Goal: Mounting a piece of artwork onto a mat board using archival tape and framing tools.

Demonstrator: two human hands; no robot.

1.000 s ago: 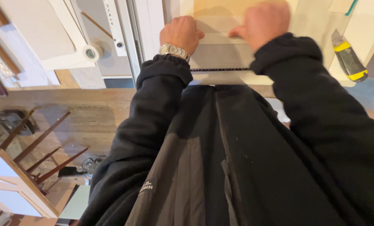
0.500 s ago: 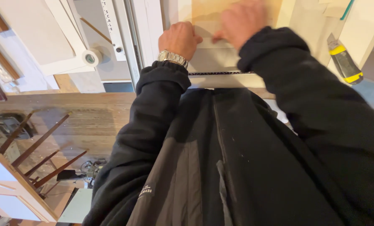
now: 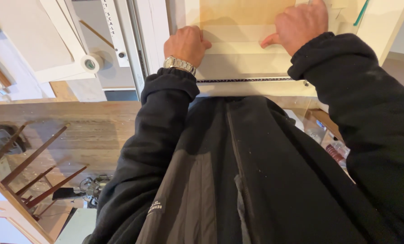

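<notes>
A pale tan sheet point(image 3: 242, 20) lies flat on a white worktop point(image 3: 256, 88), overlaid by a paler translucent strip point(image 3: 238, 45). My left hand point(image 3: 186, 44), with a metal wristwatch point(image 3: 179, 64), is curled into a fist at the sheet's left edge and presses on it. My right hand point(image 3: 299, 25) rests on the sheet's right part, fingers curled and thumb stretched left along the strip. A thin dark metal strip point(image 3: 247, 80) runs along the worktop's front edge, just below both wrists. My black jacket hides everything beneath.
A roll of white tape point(image 3: 92, 63) and a white scale ruler point(image 3: 109, 22) lie on white boards at the left. Below is a wooden floor point(image 3: 84, 131) with dark chair spindles point(image 3: 34, 165). A green-edged tool point(image 3: 361, 12) sits at the top right.
The view has shifted, so the yellow and black knife at the right is out of frame. My right hand has slid right along the sheet, away from the left hand, which stays at the edge.
</notes>
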